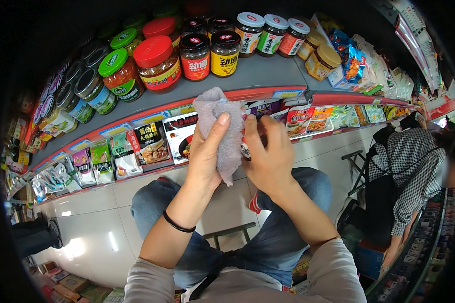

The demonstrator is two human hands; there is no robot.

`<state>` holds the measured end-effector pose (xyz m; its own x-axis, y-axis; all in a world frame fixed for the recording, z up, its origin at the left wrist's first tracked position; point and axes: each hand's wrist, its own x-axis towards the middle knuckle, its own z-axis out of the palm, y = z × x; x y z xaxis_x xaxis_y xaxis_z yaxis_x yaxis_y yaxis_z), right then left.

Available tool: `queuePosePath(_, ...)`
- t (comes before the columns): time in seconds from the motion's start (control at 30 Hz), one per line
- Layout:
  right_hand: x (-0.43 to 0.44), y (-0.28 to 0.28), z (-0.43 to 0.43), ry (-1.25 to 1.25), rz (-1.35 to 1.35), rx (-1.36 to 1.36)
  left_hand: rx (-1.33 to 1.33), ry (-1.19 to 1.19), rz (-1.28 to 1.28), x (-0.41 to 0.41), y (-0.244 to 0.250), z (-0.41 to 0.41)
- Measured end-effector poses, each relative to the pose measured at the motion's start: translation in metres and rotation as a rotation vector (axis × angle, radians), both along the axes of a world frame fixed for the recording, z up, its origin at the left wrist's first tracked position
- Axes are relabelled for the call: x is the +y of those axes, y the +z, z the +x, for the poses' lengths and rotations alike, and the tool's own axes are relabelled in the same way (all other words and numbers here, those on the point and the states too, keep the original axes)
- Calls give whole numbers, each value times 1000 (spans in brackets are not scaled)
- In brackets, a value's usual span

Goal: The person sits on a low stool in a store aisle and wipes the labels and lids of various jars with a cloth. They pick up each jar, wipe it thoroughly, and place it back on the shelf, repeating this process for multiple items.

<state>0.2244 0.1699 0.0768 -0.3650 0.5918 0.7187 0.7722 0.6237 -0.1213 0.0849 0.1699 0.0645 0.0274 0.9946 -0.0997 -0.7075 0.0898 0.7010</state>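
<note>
Between my two hands is a greyish-purple cloth (pixel 229 142), wrapped around something mostly hidden; a red and white printed edge of it shows at the right. My left hand (pixel 206 151) grips the cloth from the left with the thumb on top. My right hand (pixel 269 151) holds the partly hidden item from the right, fingers curled against it. Just beyond stand jars on the grey shelf (pixel 265 72): a red-lidded sauce jar (pixel 161 74), a black-lidded jar with a red label (pixel 195 64) and a black-lidded jar with a yellow label (pixel 225 58).
Below the red shelf edge (pixel 136 127) hang or stand seasoning packets (pixel 151 144). Green-lidded jars (pixel 121 75) stand left, gold-lidded jars (pixel 322 62) right. A person in a checked top (pixel 409 163) bends at the right beside a blue box (pixel 369 259). A folding stool (pixel 231 231) is between my knees.
</note>
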Motion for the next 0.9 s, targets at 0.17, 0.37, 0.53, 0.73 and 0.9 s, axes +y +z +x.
queuePosePath(0.17,-5,-8,-7,28,-12,-75,-172,-30,-49,3,-13,-6)
queuePosePath(0.37,-11,-4,-2,65,-282,-5,-226,0,-85,7,-17,-4)
queuePosePath(0.53,-8,-4,2,149,-533,264,-196,-80,-51,4,-22,-12)
queuePosePath(0.73,-7,8,15,266,-1178,560,-158,-174,-23,0,-19,-17)
queuePosePath(0.9,-6,-6,19,562,-1720,1027,-161,-262,56,-2,-21,-23)
